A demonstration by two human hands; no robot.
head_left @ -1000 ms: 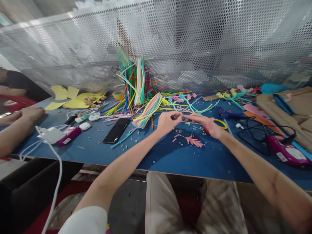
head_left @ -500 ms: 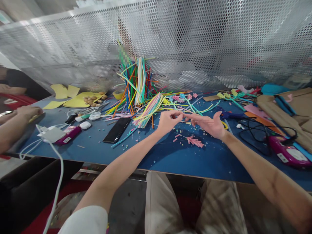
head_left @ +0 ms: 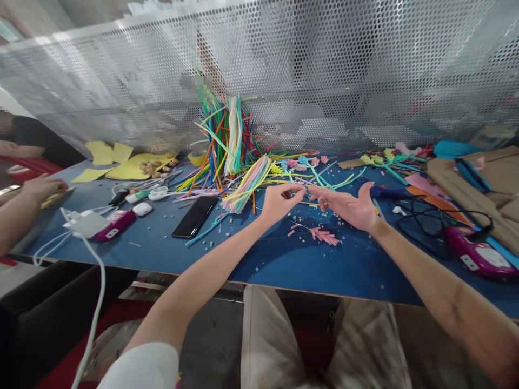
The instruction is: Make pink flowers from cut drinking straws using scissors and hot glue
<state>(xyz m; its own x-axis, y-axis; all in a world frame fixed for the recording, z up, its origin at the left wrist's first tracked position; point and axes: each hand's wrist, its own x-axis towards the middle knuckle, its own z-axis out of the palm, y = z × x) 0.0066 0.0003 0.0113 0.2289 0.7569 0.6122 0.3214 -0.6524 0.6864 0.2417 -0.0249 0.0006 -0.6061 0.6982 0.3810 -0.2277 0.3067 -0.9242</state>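
My left hand [head_left: 281,203] is above the blue table with thumb and forefinger pinched together; whatever is between them is too small to make out. Facing it, my right hand [head_left: 348,207] is stretched out with the thumb raised, its fingertips just short of the left hand's. Nothing shows in my right palm. Below the hands lies a pink sprig of short tube pieces [head_left: 323,236], with a fine thread or wire running left from it. A bundle of pastel craft stems [head_left: 248,186] lies beside my left hand.
A black phone [head_left: 195,217] lies left of my hands. Upright coloured stems [head_left: 233,135] stand against a perforated metal screen [head_left: 324,75]. At right are a magenta device [head_left: 480,254] with a black cable and a white earbud [head_left: 399,210]. A co-worker's hand [head_left: 42,189] is at far left.
My right fingertips have drawn slightly away from my left hand, leaving a small gap. My left hand has hardly moved. The co-worker's hand has shifted a little left.
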